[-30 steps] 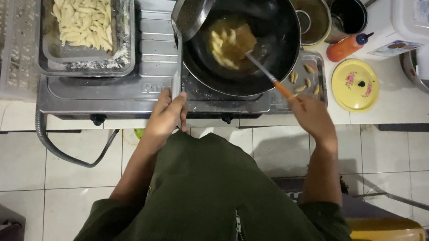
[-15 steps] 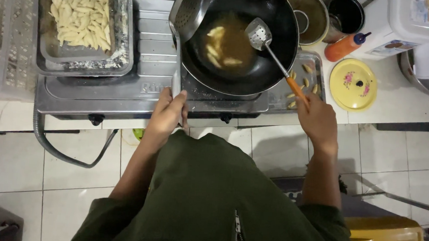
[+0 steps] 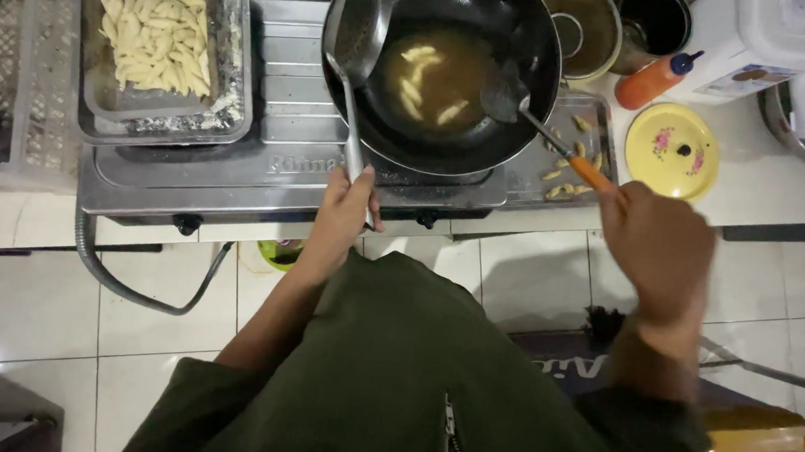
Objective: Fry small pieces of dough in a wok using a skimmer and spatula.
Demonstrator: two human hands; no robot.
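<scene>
Fingers (image 3: 360, 192) grip a metal skimmer (image 3: 363, 28); pale pieces (image 3: 425, 83) fry.

A kitchen — a gas stove (image 3: 276, 167) on a tiled worktop (image 3: 768, 188), a wok (image 3: 449, 71) of frying oil.

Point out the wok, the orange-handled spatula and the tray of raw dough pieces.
wok (image 3: 521, 122): head view, on its dark right inner wall.
orange-handled spatula (image 3: 503, 100): head view, on its blade inside the wok.
tray of raw dough pieces (image 3: 235, 76): head view, on its right rim.
</scene>
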